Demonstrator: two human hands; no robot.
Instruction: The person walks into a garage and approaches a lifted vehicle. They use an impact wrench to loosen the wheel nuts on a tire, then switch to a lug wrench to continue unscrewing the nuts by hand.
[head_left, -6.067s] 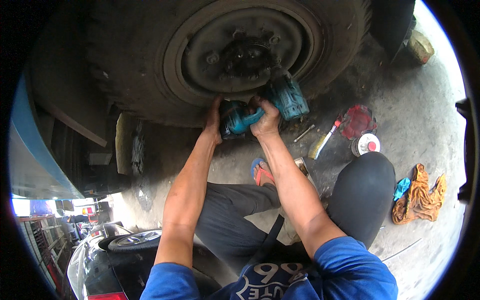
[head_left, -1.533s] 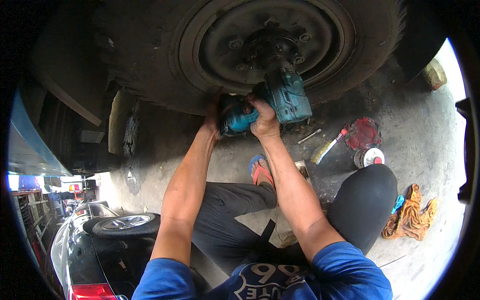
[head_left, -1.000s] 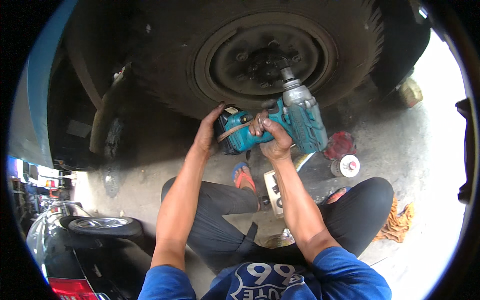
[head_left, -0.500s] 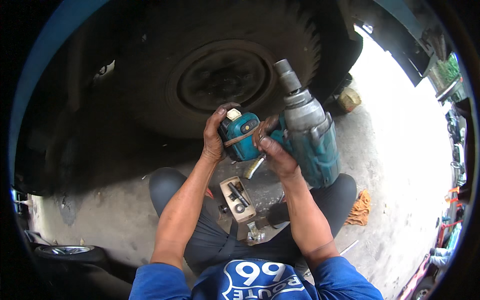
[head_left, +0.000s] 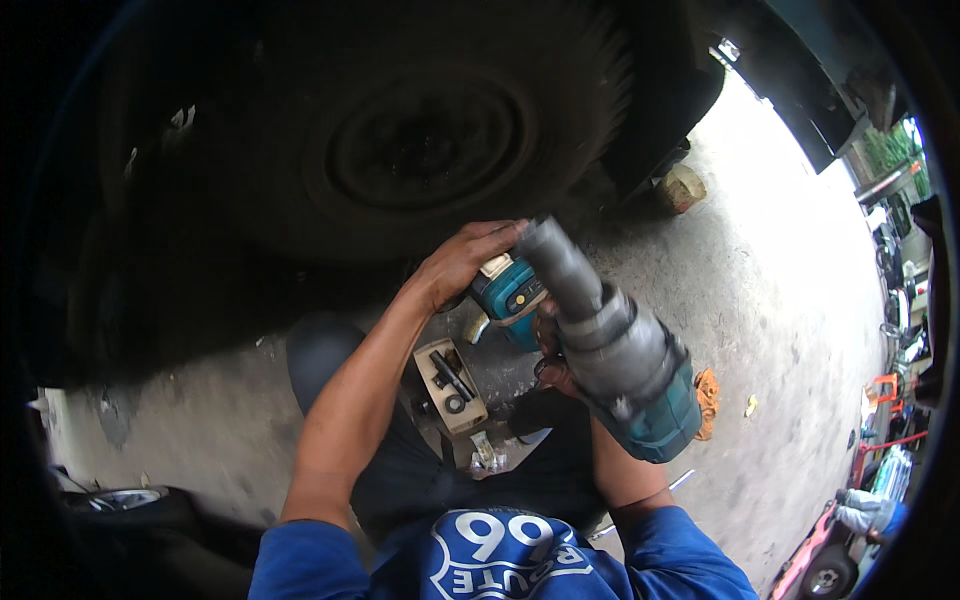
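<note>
A teal and grey cordless impact wrench point(head_left: 625, 360) is raised in front of me, tilted, its long socket point(head_left: 560, 265) pointing up and left. My right hand point(head_left: 553, 350) is closed round its grip, partly hidden behind the tool body. The teal battery point(head_left: 508, 295), with a strap round it, shows at the base of the grip. My left hand point(head_left: 470, 258) stretches over the battery, fingers extended, fingertips beside the socket's end. Whether they touch it I cannot tell; the thumb is hidden.
A large wheel point(head_left: 425, 150) stands in shadow under a vehicle ahead. Between my legs sits a small tray point(head_left: 463, 424) with metal parts, a brush point(head_left: 476, 327) beyond it. An orange rag point(head_left: 707, 400) lies right, a block point(head_left: 682, 188) farther off, a loose wheel point(head_left: 125, 500) at lower left.
The impact wrench has swung lower and closer, its socket moving left and down. My left hand has shifted from gripping the battery's side to reaching over it toward the socket.
</note>
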